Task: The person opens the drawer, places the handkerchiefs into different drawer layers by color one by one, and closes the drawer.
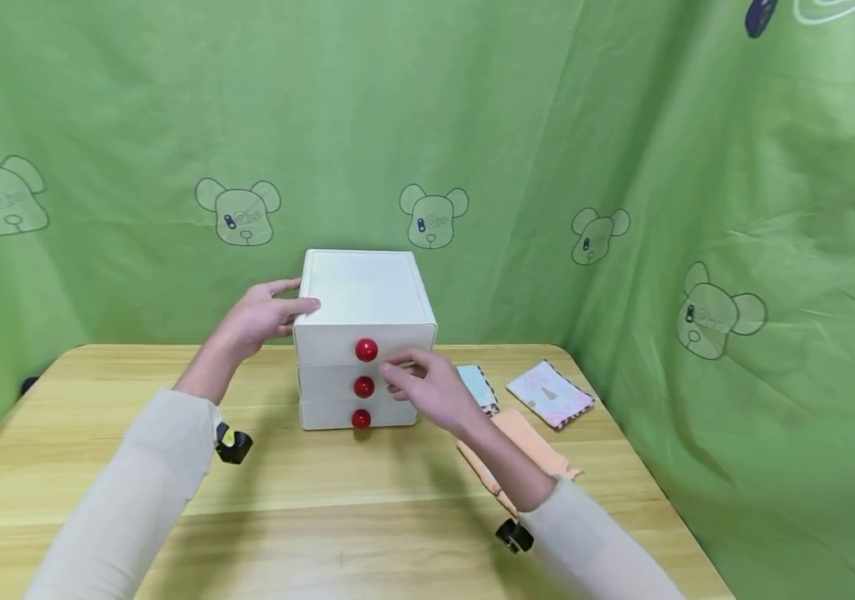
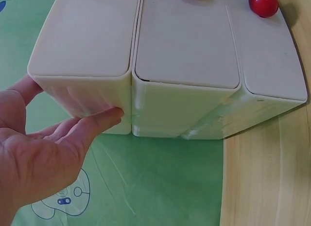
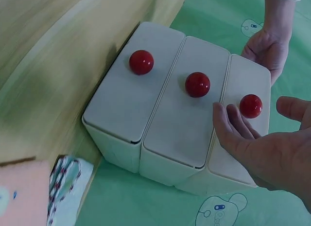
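A white three-drawer cabinet (image 1: 367, 287) stands on the table with every drawer closed. Each drawer front carries a round red knob; the top knob (image 1: 366, 350) is nearest my right hand (image 1: 435, 387). That hand's thumb and fingers are apart in the right wrist view, close to the knob without gripping it. My left hand (image 1: 258, 317) rests at the cabinet's upper left, one digit over the top edge and the others extended against its side. In the left wrist view, extended fingers (image 2: 97, 124) touch the cabinet's side wall.
Right of the cabinet lie a peach cloth (image 1: 532, 442), a light blue folded cloth (image 1: 478, 386) and a pink-and-white folded cloth (image 1: 551, 392). Green curtain (image 1: 502, 125) hangs behind and beside the wooden table (image 1: 307, 542).
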A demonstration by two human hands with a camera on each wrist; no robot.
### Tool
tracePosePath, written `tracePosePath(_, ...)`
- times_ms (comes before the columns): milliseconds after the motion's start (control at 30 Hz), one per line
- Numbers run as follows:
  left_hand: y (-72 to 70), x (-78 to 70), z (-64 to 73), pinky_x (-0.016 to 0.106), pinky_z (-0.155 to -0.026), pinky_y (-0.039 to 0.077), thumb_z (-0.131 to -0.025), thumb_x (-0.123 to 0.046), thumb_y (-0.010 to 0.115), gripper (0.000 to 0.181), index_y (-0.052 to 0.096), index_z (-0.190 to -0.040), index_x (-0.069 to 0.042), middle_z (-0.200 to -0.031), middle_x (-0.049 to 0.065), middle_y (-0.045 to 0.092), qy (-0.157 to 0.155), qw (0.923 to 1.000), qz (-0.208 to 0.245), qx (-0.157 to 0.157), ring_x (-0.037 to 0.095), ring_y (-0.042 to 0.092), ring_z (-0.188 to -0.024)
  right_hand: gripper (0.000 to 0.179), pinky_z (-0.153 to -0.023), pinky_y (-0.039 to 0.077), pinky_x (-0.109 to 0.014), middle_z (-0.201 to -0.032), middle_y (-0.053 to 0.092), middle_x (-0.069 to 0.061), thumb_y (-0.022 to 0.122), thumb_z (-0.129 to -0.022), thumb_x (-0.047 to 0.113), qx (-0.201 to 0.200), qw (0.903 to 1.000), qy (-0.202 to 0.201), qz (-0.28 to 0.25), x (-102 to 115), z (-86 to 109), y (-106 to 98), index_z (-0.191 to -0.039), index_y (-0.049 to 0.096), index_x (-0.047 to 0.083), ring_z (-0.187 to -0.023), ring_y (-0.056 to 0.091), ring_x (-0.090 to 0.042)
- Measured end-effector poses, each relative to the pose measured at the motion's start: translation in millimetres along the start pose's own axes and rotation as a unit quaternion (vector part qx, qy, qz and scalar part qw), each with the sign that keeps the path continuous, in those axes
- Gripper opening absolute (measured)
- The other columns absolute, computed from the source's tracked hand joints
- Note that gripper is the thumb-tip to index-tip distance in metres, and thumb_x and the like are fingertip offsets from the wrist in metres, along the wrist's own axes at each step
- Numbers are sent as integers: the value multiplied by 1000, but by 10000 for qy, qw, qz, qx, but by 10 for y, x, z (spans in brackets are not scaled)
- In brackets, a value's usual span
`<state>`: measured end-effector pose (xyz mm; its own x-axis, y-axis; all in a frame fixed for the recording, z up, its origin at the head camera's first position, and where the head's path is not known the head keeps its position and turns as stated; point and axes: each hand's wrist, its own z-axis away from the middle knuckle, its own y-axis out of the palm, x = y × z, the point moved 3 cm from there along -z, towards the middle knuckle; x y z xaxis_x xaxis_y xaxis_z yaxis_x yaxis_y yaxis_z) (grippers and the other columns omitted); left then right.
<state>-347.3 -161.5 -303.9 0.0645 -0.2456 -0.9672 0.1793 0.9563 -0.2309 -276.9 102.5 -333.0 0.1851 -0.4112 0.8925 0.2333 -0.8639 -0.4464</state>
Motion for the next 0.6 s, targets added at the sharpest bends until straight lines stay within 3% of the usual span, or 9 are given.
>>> tracePosePath(167, 3, 7, 7, 45, -117, 43, -97, -27, 68, 84, 18, -162, -8, -149, 22, 50, 55, 10000, 18, -22, 36, 50, -137, 43, -96, 59, -36, -118, 70, -21, 64, -99, 36, 235, 9969, 292, -685, 19, -67, 35, -125, 67, 1, -112, 68, -37)
tracePosePath(367, 26, 2, 15, 45, -115, 46, -97, -27, 69, 83, 20, -162, -9, -149, 22, 51, 29, 10000, 41, -37, 36, 51, -136, 47, -95, 60, -38, -119, 69, -26, 63, -100, 34, 424, 9898, 626, -1205, 25, -135, 85, -125, 64, -6, -109, 69, -38)
tracePosePath(600, 22, -19, 25, 43, -112, 48, -97, -25, 68, 82, 20, -162, -11, -146, 21, 52, 19, 10000, 56, -61, 35, 53, -131, 40, -94, 60, -37, -123, 65, -34, 59, -103, 22, 668, 9645, 993, -2353, 13, -197, 129, -129, 60, -9, -103, 73, -35)
